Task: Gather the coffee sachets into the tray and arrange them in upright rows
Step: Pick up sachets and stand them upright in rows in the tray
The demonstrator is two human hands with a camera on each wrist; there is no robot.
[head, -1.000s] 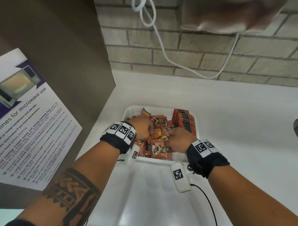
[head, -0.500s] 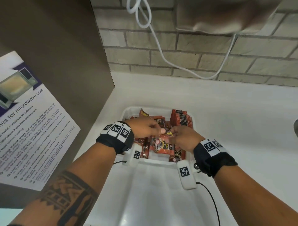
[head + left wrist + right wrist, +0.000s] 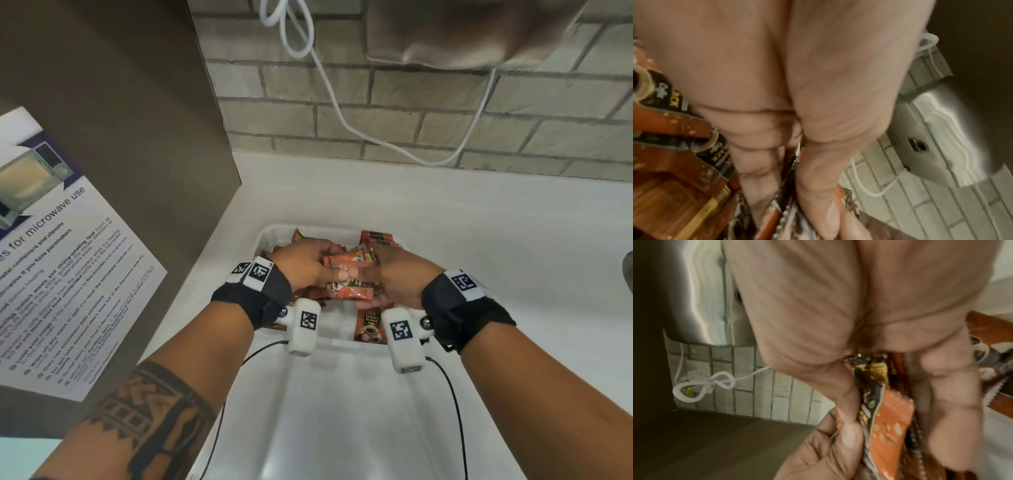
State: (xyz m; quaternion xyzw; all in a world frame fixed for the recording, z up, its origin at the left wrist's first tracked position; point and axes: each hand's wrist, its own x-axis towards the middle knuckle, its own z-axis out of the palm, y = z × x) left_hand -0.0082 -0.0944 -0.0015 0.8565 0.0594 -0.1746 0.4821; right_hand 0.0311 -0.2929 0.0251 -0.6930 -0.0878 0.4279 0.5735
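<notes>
A white tray (image 3: 270, 236) on the counter holds a loose heap of orange and brown coffee sachets (image 3: 370, 325). At its far right a row of sachets (image 3: 378, 237) stands upright. My left hand (image 3: 310, 265) and right hand (image 3: 394, 277) meet above the tray, and together they grip a small bundle of orange sachets (image 3: 347, 262), lifted above the heap. In the right wrist view thumb and fingers pinch the orange sachets (image 3: 888, 417). The left wrist view shows my thumb (image 3: 824, 186) pressed on the sachets (image 3: 777, 217), with the loose heap (image 3: 674, 146) below.
A second white tray (image 3: 342, 411) lies nearer to me, under my wrists. A brown panel with a microwave notice (image 3: 61, 260) stands at the left. Behind are a brick wall (image 3: 394, 113), a hanging white cable (image 3: 342, 113) and a steel dispenser (image 3: 462, 31) above.
Both hands have come up out of the heap with sachets. They have drawn together and now hold a bundle above the tray; more of the heap at the near right shows.
</notes>
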